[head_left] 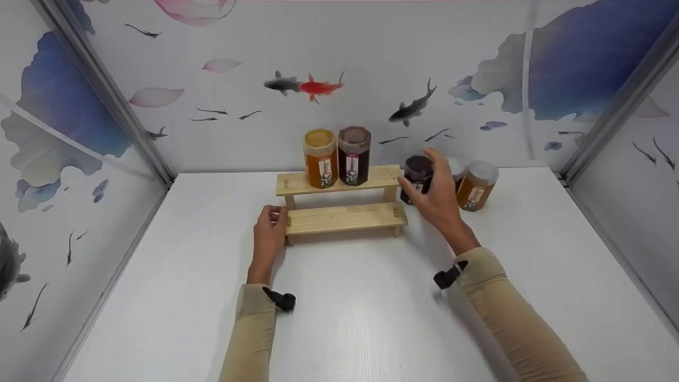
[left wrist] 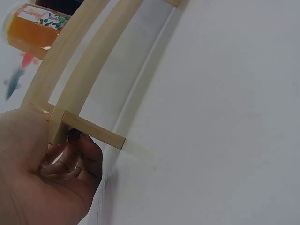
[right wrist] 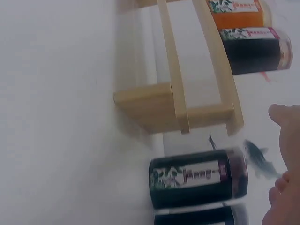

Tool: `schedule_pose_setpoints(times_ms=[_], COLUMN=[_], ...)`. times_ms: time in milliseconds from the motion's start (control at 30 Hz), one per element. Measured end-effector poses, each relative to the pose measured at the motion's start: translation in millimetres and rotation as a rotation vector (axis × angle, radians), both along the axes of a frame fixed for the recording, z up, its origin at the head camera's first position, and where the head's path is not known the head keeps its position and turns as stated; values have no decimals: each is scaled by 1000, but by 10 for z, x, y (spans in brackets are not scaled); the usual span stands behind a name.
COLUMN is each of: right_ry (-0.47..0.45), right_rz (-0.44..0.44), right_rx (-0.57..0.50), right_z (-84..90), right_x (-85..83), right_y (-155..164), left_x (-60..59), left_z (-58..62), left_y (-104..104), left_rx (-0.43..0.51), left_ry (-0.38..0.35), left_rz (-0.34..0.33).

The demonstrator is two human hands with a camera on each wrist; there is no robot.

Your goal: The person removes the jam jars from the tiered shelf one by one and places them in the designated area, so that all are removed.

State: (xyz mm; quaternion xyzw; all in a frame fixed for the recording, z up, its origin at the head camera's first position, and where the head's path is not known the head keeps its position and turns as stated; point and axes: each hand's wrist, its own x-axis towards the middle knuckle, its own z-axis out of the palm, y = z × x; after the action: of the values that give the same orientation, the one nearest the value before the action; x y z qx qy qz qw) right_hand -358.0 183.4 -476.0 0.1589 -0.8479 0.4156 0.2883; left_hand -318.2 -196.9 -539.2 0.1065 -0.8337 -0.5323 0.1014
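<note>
Standing on the table (head_left: 159, 297) just right of the rack (head_left: 345, 217), the dark jar (head_left: 417, 178) has the right hand (head_left: 437, 199) spread loosely around it, not yet closed. Left hand (head_left: 269, 233) grips the rack's left end.

Two jars (head_left: 337, 157) on the rack's (head_left: 339, 218) upper step

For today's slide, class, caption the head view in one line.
Left hand holds the rack; right hand reaches a dark jar beside it.
</note>
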Motion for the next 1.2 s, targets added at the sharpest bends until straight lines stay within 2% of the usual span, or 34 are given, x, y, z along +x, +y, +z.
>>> schedule_pose_setpoints(times_ms=[133,333,433,533,667,833,1033,1200], right_ry=[-47,-175,-223,-262,-285,-247,-243,-260], right_rz=[106,211,240,219,146,109,129,179], right_rx=[-44,-149,-161,-140,-122,-154,-197,-245], right_z=[37,123,140,129,104,92,103,93], right_x=[-30,-57,-91,-136,-172,-162,-112,-40], right_y=[-356,-843,-1013,-1124,-1197,-1198,-1163,-1085], left_x=[-5,-1,4,3,-8,-7,7,5], left_z=[0,-5,-6,-12,-15,1,16,2], left_y=[-1,-14,-19,-19,-16,5,-1,-23], left_rx=[5,29,32,30,24,4,4,12], left_ry=[-5,3,1,-3,-3,9,12,5], left_rz=[6,0,2,0,-6,1,0,-9])
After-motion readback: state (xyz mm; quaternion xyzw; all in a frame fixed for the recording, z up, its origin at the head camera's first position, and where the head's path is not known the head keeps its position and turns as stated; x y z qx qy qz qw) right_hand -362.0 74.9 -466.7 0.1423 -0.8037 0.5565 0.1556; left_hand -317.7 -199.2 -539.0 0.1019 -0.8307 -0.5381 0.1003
